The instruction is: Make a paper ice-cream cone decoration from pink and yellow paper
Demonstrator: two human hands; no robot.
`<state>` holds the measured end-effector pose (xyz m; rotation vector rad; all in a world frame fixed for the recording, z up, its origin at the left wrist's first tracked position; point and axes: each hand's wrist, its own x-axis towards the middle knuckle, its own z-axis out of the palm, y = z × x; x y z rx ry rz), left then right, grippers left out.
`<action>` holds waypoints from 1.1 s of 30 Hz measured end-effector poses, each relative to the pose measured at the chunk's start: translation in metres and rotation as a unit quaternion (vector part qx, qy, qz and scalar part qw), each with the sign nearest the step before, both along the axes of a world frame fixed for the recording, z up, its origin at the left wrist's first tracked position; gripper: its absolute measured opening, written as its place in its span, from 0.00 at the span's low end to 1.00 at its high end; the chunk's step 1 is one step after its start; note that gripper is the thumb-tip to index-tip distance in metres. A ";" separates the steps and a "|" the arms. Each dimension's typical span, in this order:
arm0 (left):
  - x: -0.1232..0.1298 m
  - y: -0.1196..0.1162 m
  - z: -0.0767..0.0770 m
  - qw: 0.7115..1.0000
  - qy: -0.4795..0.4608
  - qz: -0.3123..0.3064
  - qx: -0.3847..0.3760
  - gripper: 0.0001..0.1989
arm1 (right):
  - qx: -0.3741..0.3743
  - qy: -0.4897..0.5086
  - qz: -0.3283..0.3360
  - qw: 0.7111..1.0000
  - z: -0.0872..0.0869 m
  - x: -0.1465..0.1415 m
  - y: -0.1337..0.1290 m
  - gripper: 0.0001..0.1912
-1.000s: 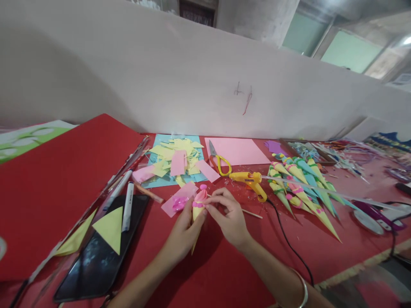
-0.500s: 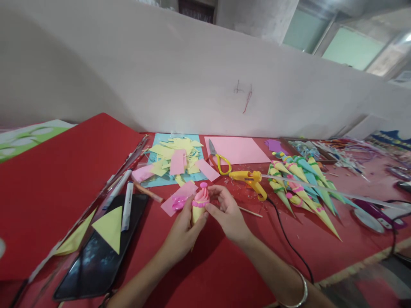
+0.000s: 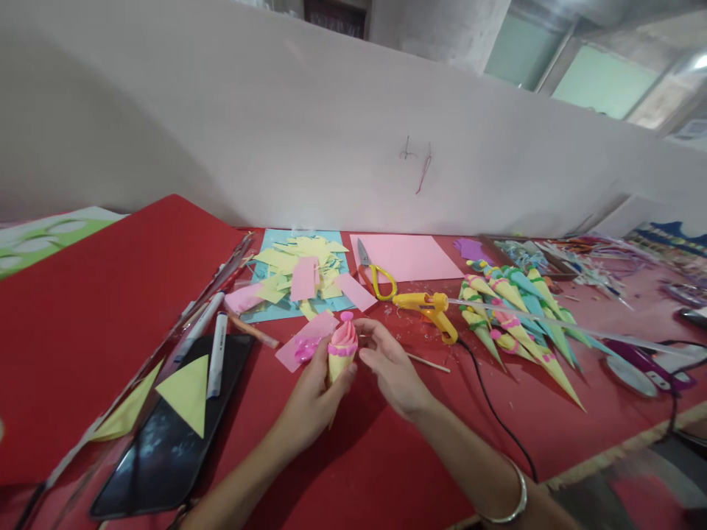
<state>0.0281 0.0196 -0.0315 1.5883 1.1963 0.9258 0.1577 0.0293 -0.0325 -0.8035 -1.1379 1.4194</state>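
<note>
A paper ice cream cone (image 3: 342, 351) with a yellow cone, a pink swirl, a bright pink rim and a pink ball on top stands nearly upright in my left hand (image 3: 316, 394). The fingers and thumb of that hand wrap round its yellow lower part. Just to the right, my right hand (image 3: 393, 368) is held with curled fingers apart, close to the swirl but holding nothing. Behind the hands lies a pink paper piece (image 3: 323, 327) with a shiny pink packet (image 3: 305, 349) on it.
A yellow glue gun (image 3: 428, 305) lies right of centre, its cord running forward. Scissors (image 3: 375, 272) rest on a pink sheet (image 3: 420, 254). Finished-looking paper cones (image 3: 522, 316) are piled at right. Paper scraps (image 3: 298, 265) cover a blue sheet. A marker (image 3: 217, 353) and a black tablet-like slab (image 3: 160, 456) lie left.
My right hand has drawn slightly right, its thumb and fingers coming away from the cone's rim. My left hand still holds the cone in nearly the same place.
</note>
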 end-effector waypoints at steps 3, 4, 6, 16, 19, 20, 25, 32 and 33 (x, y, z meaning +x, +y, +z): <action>0.001 -0.001 0.002 1.000 0.008 0.004 0.000 0.25 | 0.007 -0.004 -0.006 1.000 0.001 0.000 0.000 0.13; 0.001 -0.001 0.001 1.000 0.014 0.005 0.003 0.25 | 0.009 -0.007 -0.009 1.000 0.001 -0.001 0.000 0.13; 0.001 -0.001 -0.002 1.000 0.024 0.005 0.010 0.26 | 0.011 -0.012 -0.009 1.000 0.002 -0.002 -0.001 0.13; -0.003 -0.001 -0.010 0.999 0.032 -0.001 0.041 0.27 | 0.019 -0.022 -0.024 0.999 0.004 -0.004 -0.002 0.12; -0.003 -0.001 -0.011 0.999 0.029 -0.001 0.041 0.27 | 0.018 -0.016 -0.018 1.000 0.005 -0.003 -0.002 0.12; -0.003 -0.001 -0.011 0.999 0.031 -0.003 0.041 0.27 | 0.019 -0.015 -0.014 1.000 0.005 -0.003 -0.002 0.12; -0.003 -0.002 -0.010 0.999 0.032 -0.003 0.034 0.28 | 0.022 -0.007 -0.009 1.000 0.002 -0.003 -0.002 0.13; -0.001 -0.002 -0.006 1.000 0.017 0.008 0.003 0.27 | 0.027 0.000 -0.003 1.000 0.002 -0.001 -0.001 0.15; -0.002 -0.001 -0.006 1.000 0.014 0.003 0.002 0.28 | 0.027 -0.006 -0.002 1.000 0.003 -0.001 -0.001 0.17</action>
